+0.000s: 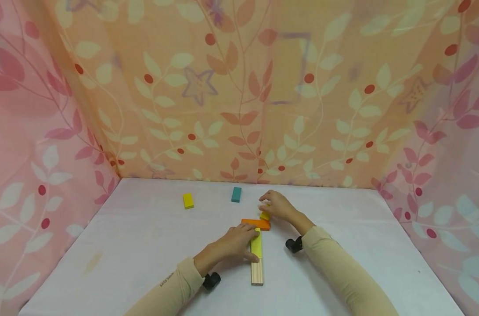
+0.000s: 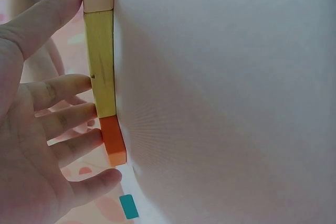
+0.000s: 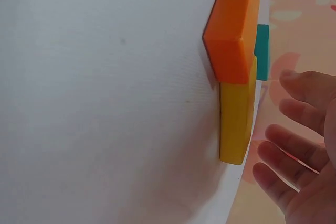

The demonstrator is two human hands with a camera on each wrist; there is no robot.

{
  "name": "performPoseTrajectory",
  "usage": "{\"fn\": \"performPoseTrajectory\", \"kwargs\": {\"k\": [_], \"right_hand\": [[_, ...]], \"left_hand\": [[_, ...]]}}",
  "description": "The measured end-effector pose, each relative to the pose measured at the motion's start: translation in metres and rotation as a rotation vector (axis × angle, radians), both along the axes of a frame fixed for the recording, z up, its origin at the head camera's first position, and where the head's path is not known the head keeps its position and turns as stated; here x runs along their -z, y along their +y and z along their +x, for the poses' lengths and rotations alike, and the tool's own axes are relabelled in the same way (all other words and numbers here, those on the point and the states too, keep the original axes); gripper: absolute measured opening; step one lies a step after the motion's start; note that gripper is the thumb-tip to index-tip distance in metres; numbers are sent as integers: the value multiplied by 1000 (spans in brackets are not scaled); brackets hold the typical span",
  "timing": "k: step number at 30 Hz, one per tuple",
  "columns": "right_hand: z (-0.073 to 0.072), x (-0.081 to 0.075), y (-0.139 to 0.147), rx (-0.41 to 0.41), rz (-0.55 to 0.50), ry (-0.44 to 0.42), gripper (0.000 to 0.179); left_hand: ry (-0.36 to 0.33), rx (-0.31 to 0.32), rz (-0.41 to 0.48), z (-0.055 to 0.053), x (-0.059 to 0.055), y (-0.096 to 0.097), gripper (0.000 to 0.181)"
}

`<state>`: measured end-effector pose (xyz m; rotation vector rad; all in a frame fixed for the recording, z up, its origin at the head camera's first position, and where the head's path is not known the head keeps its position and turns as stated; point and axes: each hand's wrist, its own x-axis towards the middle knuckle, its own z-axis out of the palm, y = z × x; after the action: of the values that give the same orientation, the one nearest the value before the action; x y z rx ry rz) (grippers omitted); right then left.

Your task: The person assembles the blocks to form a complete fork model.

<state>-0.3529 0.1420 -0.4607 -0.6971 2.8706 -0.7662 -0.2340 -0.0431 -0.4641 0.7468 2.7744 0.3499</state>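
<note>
Left hand (image 1: 236,242) touching lime block (image 1: 256,247), woodgrain oblong (image 1: 257,273)

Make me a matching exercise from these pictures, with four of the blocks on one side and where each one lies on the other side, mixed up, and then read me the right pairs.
Things:
1. Teal block
2. Orange block
3. Lime block
4. Plain wooden block

Places:
A. Closest of the four to the person
B. Crosswise at the far end of the lime block
C. Apart from the other three, toward the back
D. Between the orange block and the plain wooden block

Pairs: 1-C, 2-B, 3-D, 4-A
</note>
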Motion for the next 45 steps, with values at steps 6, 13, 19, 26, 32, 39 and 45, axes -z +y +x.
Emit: {"fn": "performPoseTrajectory", "kwargs": {"k": [6, 13, 19, 26, 32, 39, 45], "right_hand": [[-10, -8, -6, -18, 35, -16, 33], [-26, -16, -13, -100, 95, 41, 37], [-34, -21, -22, -112, 80, -5, 41], [-39, -24, -31, -127, 107, -18, 43], [-43, -21, -39, -135, 119, -15, 44], [-49, -12, -47, -165, 145, -34, 48], [-50, -10, -52, -171, 139, -33, 53]], "left_hand": [[-9, -9, 8, -1, -1, -1, 76], [-7, -9, 4, -1, 3, -1, 76], [-7, -23, 13, 1, 2, -1, 76], [-6, -22, 8, 2, -1, -1, 76], [-25, -12, 37, 1, -3, -3, 75], [-31, -8, 51, 1, -3, -1, 74], [-14, -1, 36, 0, -1, -1, 75]]}}
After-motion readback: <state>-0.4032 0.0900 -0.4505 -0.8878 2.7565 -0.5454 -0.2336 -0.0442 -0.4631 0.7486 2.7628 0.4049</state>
